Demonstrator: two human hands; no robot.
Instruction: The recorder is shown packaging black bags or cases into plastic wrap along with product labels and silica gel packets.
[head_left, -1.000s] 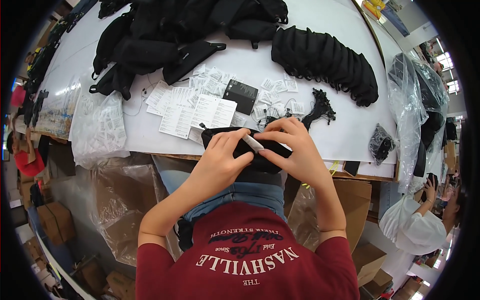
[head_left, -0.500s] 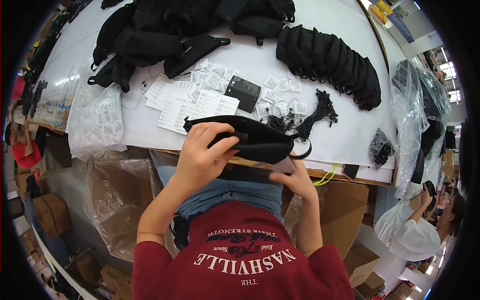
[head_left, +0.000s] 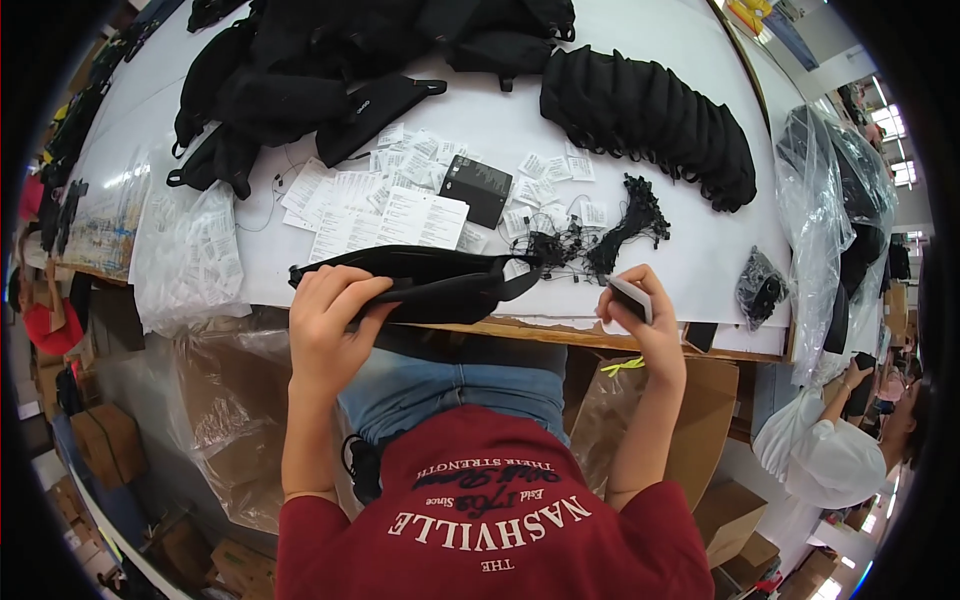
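1. Fingers of the left hand [head_left: 325, 320] grip a black pouch [head_left: 430, 285] at the white table [head_left: 700, 270] near edge.
2. Right hand [head_left: 645, 320] pinches a small white-and-black tag [head_left: 632, 298], just beside tangled black cords [head_left: 600, 235].

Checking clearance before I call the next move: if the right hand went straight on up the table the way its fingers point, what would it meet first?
Probably the tangle of black strings just beyond the right hand, which holds a small card; depth is hard to judge.
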